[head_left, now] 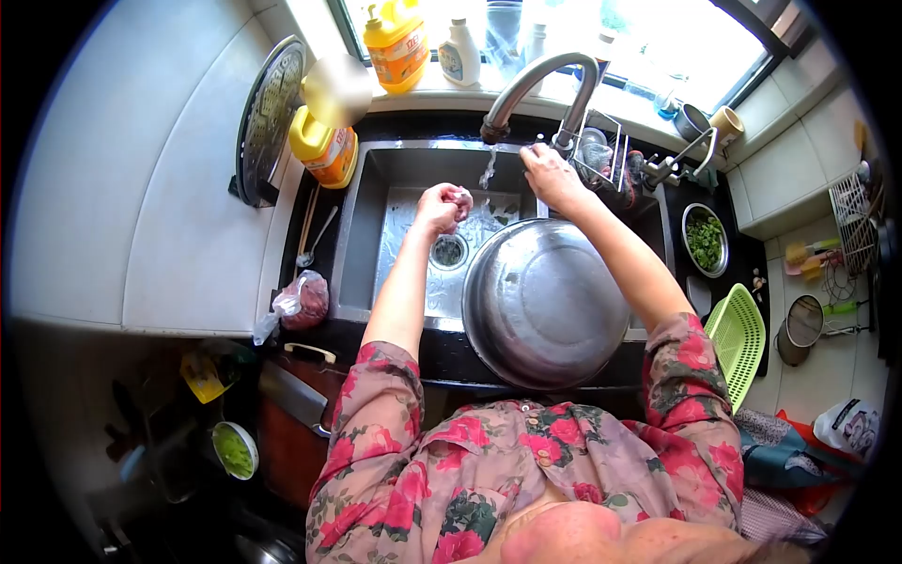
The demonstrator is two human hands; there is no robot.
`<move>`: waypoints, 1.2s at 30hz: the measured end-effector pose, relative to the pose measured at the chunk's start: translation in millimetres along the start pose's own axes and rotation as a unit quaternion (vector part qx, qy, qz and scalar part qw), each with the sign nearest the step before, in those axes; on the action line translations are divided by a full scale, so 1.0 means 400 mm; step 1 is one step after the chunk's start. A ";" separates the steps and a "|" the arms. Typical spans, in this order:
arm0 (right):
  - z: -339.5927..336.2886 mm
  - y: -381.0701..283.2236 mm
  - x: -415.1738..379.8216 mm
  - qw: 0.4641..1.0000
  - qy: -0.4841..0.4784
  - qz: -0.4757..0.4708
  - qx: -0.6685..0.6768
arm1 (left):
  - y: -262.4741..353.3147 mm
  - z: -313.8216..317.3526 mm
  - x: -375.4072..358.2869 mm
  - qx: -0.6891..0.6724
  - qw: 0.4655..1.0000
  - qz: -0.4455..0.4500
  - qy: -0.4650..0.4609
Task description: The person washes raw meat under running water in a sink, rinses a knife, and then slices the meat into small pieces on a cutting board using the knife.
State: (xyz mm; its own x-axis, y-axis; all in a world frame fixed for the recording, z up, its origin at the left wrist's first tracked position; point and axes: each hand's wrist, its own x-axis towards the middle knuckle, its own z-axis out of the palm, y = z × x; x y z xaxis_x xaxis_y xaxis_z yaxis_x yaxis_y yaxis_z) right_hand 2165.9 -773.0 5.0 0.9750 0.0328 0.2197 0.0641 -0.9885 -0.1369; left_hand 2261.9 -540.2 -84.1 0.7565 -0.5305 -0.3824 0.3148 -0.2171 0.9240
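My left hand (436,211) is closed around a small pinkish lump of what looks like raw meat (461,203), held above the left basin of the steel sink (349,235). Water (488,169) runs from the curved tap (526,83) just beside it. At the tap's base, my right hand (554,180) has its fingers closed at the tap handle (539,139), which they partly hide. Beneath my right forearm, a large steel basin (545,301) lies across the sink's divider, its rounded underside upward.
A bag of red meat (304,301) sits left of the sink. On the right are a bowl of greens (704,241) and a green basket (736,343). A cleaver (293,399) lies on a board at lower left. Yellow jugs (324,148) stand behind.
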 end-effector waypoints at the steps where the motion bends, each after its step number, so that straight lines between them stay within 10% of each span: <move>1: 0.003 0.018 0.017 0.998 0.013 0.063 0.015 | 0.035 0.023 -0.016 0.004 1.000 0.005 -0.002; 3: 0.023 0.071 0.059 0.984 -0.007 0.162 0.067 | 0.098 0.078 -0.043 0.319 0.913 0.225 0.115; 7: 0.124 0.155 0.116 0.964 -0.021 0.233 0.129 | 0.174 0.131 -0.072 0.472 0.818 0.301 0.132; 11: 0.132 0.157 0.154 0.836 -0.075 0.379 0.390 | 0.110 0.116 -0.007 0.581 0.714 0.367 0.136; 15: 0.182 0.165 0.163 0.966 -0.023 0.211 0.146 | 0.111 0.136 0.004 0.579 0.705 0.396 0.103; 23: 0.198 0.169 0.154 0.983 0.023 0.149 0.105 | 0.131 0.133 0.030 0.611 0.640 0.454 0.108; 33: 0.189 0.154 0.146 0.980 0.026 0.161 0.118 | 0.093 0.084 0.017 0.568 0.767 0.292 0.067; 36: 0.184 0.159 0.153 0.956 0.016 0.218 0.195 | 0.033 0.041 0.038 0.410 0.890 0.172 0.102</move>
State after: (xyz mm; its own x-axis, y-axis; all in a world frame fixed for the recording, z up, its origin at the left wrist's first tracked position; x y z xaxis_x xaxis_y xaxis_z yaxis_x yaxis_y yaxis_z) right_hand 2245.4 -823.1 -61.5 0.9204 -0.3809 0.0885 -0.2668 -0.7772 -0.5699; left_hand 2268.0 -564.6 -77.7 0.8421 -0.5393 0.0078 -0.4162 -0.6406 0.6453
